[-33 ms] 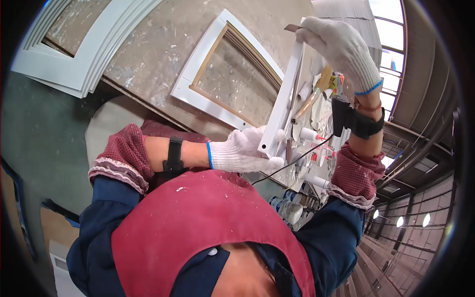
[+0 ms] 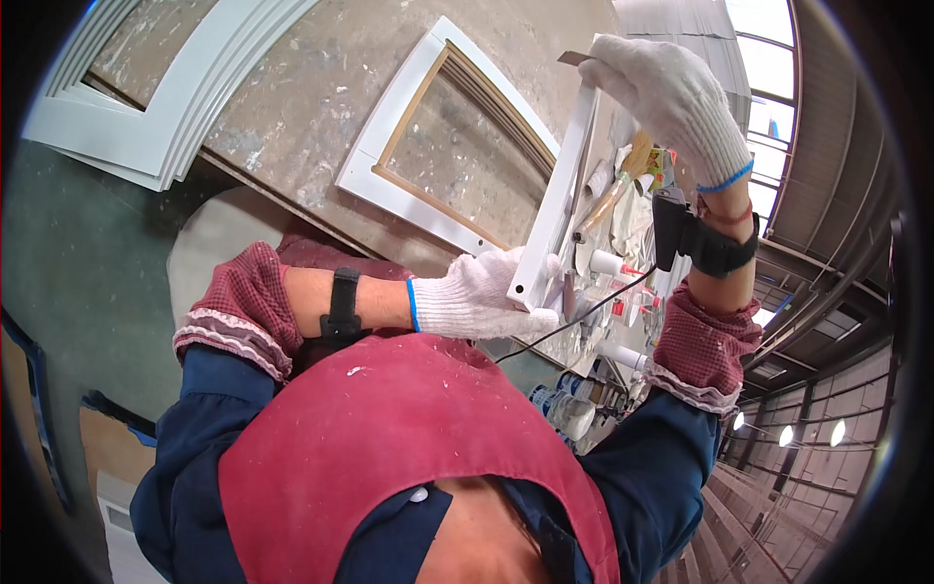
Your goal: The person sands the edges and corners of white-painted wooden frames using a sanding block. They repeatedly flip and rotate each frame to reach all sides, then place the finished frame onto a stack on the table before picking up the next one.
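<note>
White bar [image 2: 556,200] is what I have between the hands, running from near to far over the right part of the tabletop [image 2: 287,102]. Hardly anything differs from the view an instant ago: the right hand sits a touch lower, while the bar and the left hand look unmoved. I read that as a steady hold, with no visible progress along the piece.

My gloved left hand [image 2: 482,295] curls around the near end, fingertips showing past its right edge. My right hand [image 2: 666,107], gloved too, pinches a thin brownish strip [image 2: 572,57] at the far end; whether its fingers also press on the bar, I cannot tell from here.

The bar looks straight, smooth and white, with one small dark hole [image 2: 519,288] by its near end. I can't tell whether it belongs to a larger frame. Just left of it, a white frame [image 2: 362,173] lies flat, its inner edge brown; farther left sits a stack of frames [image 2: 185,83].
</note>
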`<action>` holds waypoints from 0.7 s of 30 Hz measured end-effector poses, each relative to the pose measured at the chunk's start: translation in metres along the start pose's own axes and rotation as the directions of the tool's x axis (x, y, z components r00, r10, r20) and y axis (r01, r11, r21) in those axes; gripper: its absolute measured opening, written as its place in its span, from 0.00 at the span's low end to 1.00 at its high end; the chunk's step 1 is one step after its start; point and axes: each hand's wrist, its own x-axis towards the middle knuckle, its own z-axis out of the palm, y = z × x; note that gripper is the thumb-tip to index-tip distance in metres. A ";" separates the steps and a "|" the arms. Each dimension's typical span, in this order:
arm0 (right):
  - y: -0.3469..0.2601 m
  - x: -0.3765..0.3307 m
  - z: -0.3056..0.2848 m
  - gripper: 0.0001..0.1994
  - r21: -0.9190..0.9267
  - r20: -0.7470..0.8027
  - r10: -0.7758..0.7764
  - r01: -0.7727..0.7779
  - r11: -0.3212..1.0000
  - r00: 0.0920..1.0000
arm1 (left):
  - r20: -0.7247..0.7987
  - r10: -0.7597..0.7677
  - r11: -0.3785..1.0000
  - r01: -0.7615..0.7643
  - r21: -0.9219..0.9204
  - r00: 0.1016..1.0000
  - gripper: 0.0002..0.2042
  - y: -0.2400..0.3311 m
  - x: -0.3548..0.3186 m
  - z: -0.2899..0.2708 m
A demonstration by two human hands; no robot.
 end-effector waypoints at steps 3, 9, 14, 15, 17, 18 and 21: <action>-0.017 0.002 -0.009 0.09 -0.102 0.010 -0.178 0.178 0.979 0.984 | -0.136 0.029 0.995 -0.041 -0.088 0.990 0.28 -0.008 -0.003 0.003; -0.095 -0.025 -0.057 0.02 -0.156 0.389 -0.186 0.263 0.952 0.902 | -0.157 0.049 0.982 -0.020 0.185 0.986 0.16 0.006 0.001 0.002; -0.132 -0.068 -0.057 0.04 0.302 0.256 -0.280 0.198 0.933 0.925 | -0.299 0.359 0.933 -0.330 0.145 0.884 0.19 -0.029 0.000 0.017; -0.136 -0.075 -0.057 0.06 0.350 0.233 -0.283 0.191 0.917 0.930 | -0.242 0.299 0.954 -0.284 0.096 0.923 0.20 -0.031 -0.002 0.016; -0.137 -0.080 -0.064 0.09 0.288 0.208 -0.349 0.284 0.915 0.914 | -0.251 0.244 0.969 -0.225 0.105 0.937 0.21 -0.045 0.000 0.025; -0.137 -0.083 -0.067 0.10 0.256 0.200 -0.381 0.327 0.910 0.903 | -0.252 0.217 0.975 -0.196 0.105 0.943 0.22 -0.051 0.002 0.031; -0.101 -0.080 -0.030 0.11 0.186 -0.099 -0.097 0.114 0.976 0.990 | -0.145 -0.013 0.926 0.067 0.373 0.989 0.24 -0.027 0.005 0.011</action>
